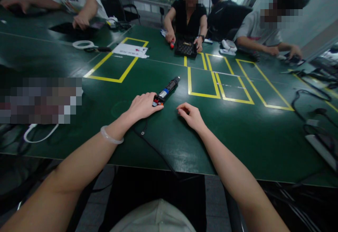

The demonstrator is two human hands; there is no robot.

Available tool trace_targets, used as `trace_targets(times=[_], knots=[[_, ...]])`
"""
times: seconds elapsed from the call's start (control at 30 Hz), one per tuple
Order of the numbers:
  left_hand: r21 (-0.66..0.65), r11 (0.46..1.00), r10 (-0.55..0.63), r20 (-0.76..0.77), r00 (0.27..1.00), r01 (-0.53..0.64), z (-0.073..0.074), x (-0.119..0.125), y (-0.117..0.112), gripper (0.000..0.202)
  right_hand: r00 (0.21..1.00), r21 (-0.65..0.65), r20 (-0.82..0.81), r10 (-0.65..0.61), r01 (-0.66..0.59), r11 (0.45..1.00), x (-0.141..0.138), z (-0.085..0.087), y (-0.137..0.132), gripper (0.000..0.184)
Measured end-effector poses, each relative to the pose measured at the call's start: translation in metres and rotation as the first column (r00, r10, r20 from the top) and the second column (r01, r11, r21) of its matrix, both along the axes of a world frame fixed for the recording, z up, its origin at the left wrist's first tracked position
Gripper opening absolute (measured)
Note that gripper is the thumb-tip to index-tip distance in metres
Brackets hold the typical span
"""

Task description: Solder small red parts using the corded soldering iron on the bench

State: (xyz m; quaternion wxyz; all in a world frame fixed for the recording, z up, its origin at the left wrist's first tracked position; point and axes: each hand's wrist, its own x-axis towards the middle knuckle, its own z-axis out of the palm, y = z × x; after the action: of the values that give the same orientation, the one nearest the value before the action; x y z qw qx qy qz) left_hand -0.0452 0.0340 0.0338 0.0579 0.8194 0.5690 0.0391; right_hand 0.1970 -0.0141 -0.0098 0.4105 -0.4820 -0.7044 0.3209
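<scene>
A slim black tool (169, 88) with a blue and silver section and red and orange parts at its near end lies slantwise on the green table. My left hand (144, 105) is closed over that near end, its fingers and thumb hiding part of it. To the right of the tool, my right hand (190, 116) rests loosely curled at the tabletop, touching nothing but the table as far as I can see. Its fingertips bend inward and nothing shows between them. A thin black cord (155, 149) with a small ring runs from beneath my left hand to the table's front edge.
Yellow tape rectangles (204, 93) mark the green table (148, 71). Beyond them, a person holds a red-handled item beside a black tray (185, 56). Other people sit left and right. A magnifier-like white ring (83, 45) lies back left; black cables (299, 107) tangle at right.
</scene>
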Motion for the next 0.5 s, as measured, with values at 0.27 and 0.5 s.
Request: trace_targets(times=[0.27,0.5], knots=[[-0.011,0.969,0.247,-0.026,0.969,-0.248,-0.002,-0.062,0.044,0.08,1.0,0.006,0.021,-0.007,0.006,1.0,0.001,0.002,-0.001,0.016],[0.041,0.903,0.429,0.0,0.903,-0.428,0.001,-0.111,0.055,0.079,0.999,0.013,0.04,0.003,-0.004,1.0,0.001,0.002,-0.001,0.015]])
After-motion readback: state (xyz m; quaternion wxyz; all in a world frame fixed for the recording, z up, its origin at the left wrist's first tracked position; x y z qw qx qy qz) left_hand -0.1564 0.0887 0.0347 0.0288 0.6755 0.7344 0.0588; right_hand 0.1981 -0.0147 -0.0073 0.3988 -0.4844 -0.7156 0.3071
